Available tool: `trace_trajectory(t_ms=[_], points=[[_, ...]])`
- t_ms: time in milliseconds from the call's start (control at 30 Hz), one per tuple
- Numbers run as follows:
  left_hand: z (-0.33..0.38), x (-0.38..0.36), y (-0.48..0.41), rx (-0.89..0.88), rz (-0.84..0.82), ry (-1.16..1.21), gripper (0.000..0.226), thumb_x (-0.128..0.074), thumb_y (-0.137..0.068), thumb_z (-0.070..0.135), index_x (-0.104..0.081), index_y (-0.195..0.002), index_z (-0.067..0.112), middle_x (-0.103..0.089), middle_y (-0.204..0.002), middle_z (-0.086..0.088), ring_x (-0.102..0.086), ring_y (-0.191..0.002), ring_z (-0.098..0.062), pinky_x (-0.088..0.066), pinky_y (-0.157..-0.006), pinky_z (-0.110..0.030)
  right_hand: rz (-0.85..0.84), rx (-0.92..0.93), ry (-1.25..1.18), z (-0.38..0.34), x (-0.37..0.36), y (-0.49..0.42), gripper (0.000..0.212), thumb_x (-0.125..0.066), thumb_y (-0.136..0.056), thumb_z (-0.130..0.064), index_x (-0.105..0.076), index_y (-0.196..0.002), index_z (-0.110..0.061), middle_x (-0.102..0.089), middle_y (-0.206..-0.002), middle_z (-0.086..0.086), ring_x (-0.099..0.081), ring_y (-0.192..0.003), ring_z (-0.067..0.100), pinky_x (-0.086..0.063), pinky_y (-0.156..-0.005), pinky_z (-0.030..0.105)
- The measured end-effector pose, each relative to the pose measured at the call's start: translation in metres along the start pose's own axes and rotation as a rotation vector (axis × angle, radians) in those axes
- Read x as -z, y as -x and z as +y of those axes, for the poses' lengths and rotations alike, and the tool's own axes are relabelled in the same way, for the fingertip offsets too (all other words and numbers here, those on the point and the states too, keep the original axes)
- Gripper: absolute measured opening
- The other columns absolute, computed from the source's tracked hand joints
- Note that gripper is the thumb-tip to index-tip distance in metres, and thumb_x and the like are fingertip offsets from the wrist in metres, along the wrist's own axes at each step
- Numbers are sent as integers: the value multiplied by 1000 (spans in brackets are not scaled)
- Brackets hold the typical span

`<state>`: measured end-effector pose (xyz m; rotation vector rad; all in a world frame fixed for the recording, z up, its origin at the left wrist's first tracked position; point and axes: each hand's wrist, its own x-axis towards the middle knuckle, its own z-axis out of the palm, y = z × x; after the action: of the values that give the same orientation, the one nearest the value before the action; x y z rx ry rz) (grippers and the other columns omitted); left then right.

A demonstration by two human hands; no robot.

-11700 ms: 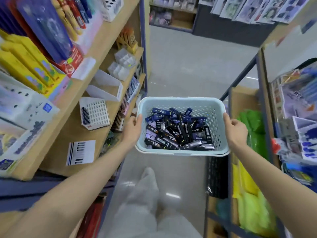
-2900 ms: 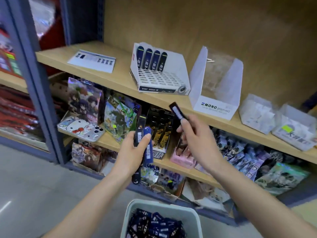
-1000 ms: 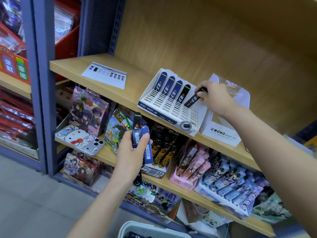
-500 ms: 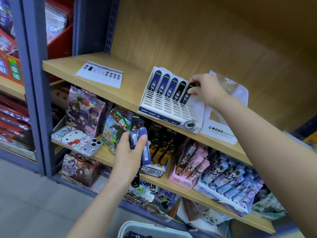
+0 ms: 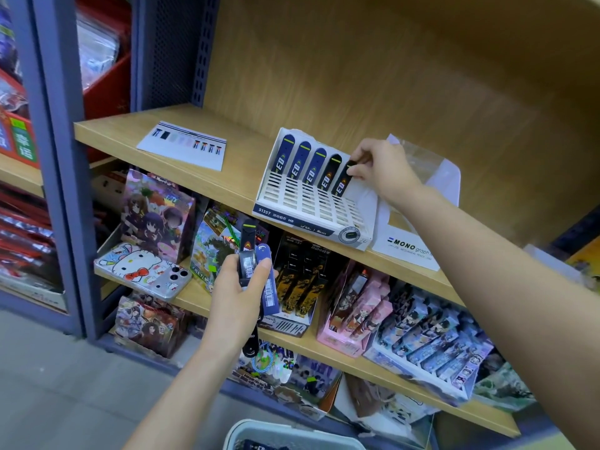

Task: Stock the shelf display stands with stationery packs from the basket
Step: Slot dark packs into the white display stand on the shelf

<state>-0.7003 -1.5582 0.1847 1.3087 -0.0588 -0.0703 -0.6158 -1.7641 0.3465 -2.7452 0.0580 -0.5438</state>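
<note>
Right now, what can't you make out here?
Head view:
- Pale blue plastic basket: cut off by the bottom edge; contents mostly unseen.
- Slim packs in the left hand: fingers cover them; count unclear.
- Black fifth pack: right hand covers its top.
- White slotted display stand: label print too small.

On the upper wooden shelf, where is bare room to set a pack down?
Bare wood lies between the printed card and the display stand, and left of the card. Right of the stand the MONO box crowds it; the lower shelf is packed.
</note>
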Motion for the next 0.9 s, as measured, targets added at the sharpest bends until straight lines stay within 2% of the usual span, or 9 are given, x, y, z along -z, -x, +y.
trace_trajectory(t_ms=[133,200,300,400,533,600,667,767,900], points=[[2,0,0,-4,5,26,4,-51,-96,26,-54,-94,23,-68,-92,-2,-59,-63,9,-45,-53,-6,42,5,36,3,-5,3,10,-63,-87,-4,-60,-92,-11,-59,-88,8,-55,-77,18,-50,-87,42],[2,0,0,-1,7,36,5,-51,-96,26,-54,-94,24,-68,-92,-1,-59,-64,8,-45,-54,-7,94,16,119,2,-10,8,16,-60,-90,-7,-59,-105,-10,-59,-99,7,-56,-87,21,-49,-86,45],[3,2,1,27,17,53,8,-51,-96,30,-55,-93,24,-68,-90,2,-60,-67,2,-47,-54,-10,264,86,98,-13,-19,34,29,-53,-95,-11,-49,-124,-9,-51,-117,5,-50,-88,10,-45,-80,26],[4,4,1,78,33,94,12,-53,-95,33,-57,-96,21,-69,-88,3,-60,-71,-8,-47,-54,-13,324,167,-140,-37,-30,79,18,-50,-96,-13,-50,-114,-12,-51,-98,-6,-45,-75,1,-38,-69,12],[3,5,3,105,34,112,14,-58,-93,33,-60,-97,19,-69,-90,-2,-61,-72,-9,-49,-57,-17,11,82,-252,-56,-56,138,7,-54,-95,-23,-55,-101,-21,-55,-86,-14,-50,-71,-4,-40,-66,9],[3,4,6,93,24,91,12,-59,-92,32,-61,-95,21,-67,-86,1,-60,-72,-8,-48,-56,-14,-177,-70,-340,-59,-72,154,19,-58,-92,-32,-55,-108,-22,-59,-88,-10,-55,-72,0,-43,-65,10],[3,3,9,89,-9,64,12,-60,-91,32,-62,-95,21,-67,-83,3,-61,-70,-5,-47,-55,-13,-300,-189,-476,-61,-83,159,30,-59,-90,-35,-54,-116,-20,-61,-96,-3,-62,-79,12,-50,-69,19],[2,4,13,96,-49,26,12,-55,-94,36,-61,-96,25,-68,-89,1,-60,-72,-7,-48,-56,-17,-329,-259,-622,-62,-88,159,23,-63,-90,-25,-60,-111,-16,-64,-102,8,-63,-85,21,-51,-70,21],[2,6,15,102,-79,29,24,-48,-97,32,-57,-93,11,-56,-66,-3,-46,-47,-9,-38,-40,-19,-285,-318,-764,-59,-84,160,6,-61,-91,-14,-64,-95,-14,-65,-86,2,-58,-72,7,-47,-63,11]])
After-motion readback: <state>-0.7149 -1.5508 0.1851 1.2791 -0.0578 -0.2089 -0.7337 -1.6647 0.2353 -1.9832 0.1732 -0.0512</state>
